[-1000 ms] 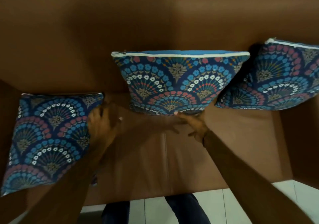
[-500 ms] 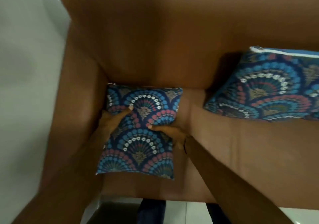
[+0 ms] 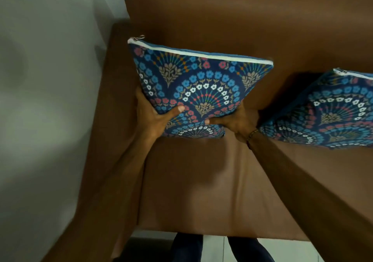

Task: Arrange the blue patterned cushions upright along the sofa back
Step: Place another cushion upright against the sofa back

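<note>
A blue patterned cushion (image 3: 198, 86) with a white zip edge on top is lifted upright in front of the brown sofa back (image 3: 232, 15), near the sofa's left end. My left hand (image 3: 153, 114) grips its lower left side, thumb across the pattern. My right hand (image 3: 236, 120) holds its lower right corner. A second blue patterned cushion (image 3: 331, 112) leans against the sofa back to the right, partly cut off by the frame edge.
The brown sofa seat (image 3: 212, 181) lies below the cushions. The left armrest (image 3: 113, 100) runs beside a grey wall (image 3: 44, 100). My legs and a tiled floor (image 3: 218, 247) show at the seat's front edge.
Both hands have lifted the left cushion from lying flat on the seat to upright, zip edge uppermost, closer to the sofa back. My view has shifted towards the sofa's left end.
</note>
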### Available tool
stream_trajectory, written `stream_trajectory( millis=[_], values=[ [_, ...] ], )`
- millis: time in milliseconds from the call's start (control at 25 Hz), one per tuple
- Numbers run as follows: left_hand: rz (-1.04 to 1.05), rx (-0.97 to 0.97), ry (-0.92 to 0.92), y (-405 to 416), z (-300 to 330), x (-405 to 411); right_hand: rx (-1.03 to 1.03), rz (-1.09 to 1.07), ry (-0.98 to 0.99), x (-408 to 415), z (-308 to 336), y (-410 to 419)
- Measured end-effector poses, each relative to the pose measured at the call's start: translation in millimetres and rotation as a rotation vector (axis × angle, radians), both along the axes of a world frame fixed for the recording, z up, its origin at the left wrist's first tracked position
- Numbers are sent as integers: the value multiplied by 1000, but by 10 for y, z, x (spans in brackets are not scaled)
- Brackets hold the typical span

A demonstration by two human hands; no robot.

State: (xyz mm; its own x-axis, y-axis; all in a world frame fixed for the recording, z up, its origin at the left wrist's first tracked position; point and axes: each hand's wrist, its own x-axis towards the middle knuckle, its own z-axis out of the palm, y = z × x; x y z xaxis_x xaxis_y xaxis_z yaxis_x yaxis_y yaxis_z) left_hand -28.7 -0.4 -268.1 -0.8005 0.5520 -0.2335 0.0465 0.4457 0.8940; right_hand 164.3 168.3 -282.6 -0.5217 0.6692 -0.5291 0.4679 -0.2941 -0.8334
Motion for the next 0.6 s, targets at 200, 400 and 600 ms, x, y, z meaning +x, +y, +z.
stream_trajectory(
  millis=[200, 400, 600],
  values=[
    [-37, 48, 88, -145, -65, -2, 78, -25, 44, -45, -143, -96],
    [25, 20, 130, -140, -73, 267, 65, 24, 56, 94, 26, 16],
    [253, -105, 277, 133, -45, 1383, 71, -19, -113, 1010, -9, 180]
  ],
)
